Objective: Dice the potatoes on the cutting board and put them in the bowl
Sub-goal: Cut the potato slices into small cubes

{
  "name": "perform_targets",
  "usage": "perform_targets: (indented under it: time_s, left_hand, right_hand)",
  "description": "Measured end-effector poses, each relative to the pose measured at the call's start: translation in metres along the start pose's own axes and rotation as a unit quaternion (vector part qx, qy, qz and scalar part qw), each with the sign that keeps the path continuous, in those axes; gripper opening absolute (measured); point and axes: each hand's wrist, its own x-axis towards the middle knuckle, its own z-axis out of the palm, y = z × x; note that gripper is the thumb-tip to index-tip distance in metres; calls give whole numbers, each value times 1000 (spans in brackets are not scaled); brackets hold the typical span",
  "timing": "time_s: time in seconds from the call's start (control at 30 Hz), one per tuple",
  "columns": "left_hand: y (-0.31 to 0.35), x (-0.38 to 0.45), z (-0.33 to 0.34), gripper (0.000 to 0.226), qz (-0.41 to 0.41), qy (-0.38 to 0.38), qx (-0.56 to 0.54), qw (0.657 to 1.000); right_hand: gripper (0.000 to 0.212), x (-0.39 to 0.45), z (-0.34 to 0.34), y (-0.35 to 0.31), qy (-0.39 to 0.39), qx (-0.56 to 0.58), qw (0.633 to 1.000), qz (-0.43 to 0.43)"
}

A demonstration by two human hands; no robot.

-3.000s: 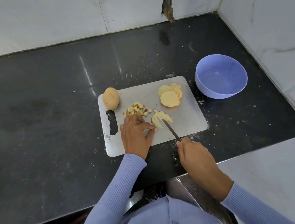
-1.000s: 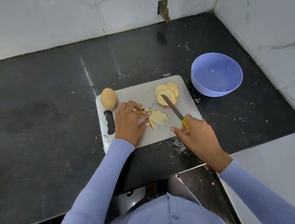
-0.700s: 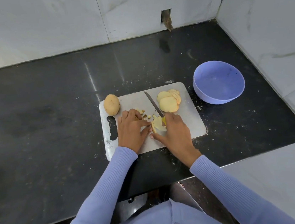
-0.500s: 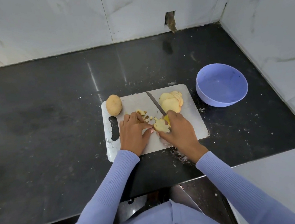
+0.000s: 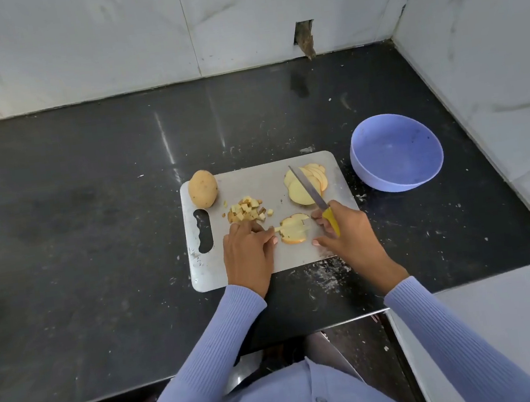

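Observation:
A grey cutting board (image 5: 251, 179) lies on the black counter. On it are a whole potato (image 5: 202, 188) at the far left corner, a small heap of diced potato (image 5: 248, 209), a fan of round slices (image 5: 304, 182) at the far right, and a stack of slices cut into strips (image 5: 293, 229) near the front. My left hand (image 5: 250, 252) rests on the board, its fingertips touching the left side of the strips. My right hand (image 5: 343, 228) grips a yellow-handled knife (image 5: 310, 190), blade pointing away over the round slices. The lilac bowl (image 5: 396, 151) holds nothing.
White tiled walls close the counter at the back and on the right, just beyond the bowl. Potato crumbs speckle the counter (image 5: 326, 273) in front of the board. The counter's front edge runs just below my forearms.
My right hand drew back to the right from the cut slices, lifting the knife so the blade now points over the round slices. The diced heap is uncovered. My left hand stayed beside the strips.

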Motion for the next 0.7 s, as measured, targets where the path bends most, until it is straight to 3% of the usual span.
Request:
perform_targets:
  time_s: [0.2,0.4,0.53,0.7]
  left_hand:
    - [10,-3,8,17,25,-18,12,999]
    - [-3,5,0,49,35,-62,-67,995]
    - [-11,7,9,41,131,-88,-80,984]
    - [-8,1,17,28,133,-67,-61,987]
  right_hand:
    - [34,5,8,-8,-2,12,1000,-5]
    - [35,8,3,-8,-28,20,999,-13]
    - [26,10,7,-14,-35,9,997,-64]
    - [22,4,1,-20,-10,27,999,-29]
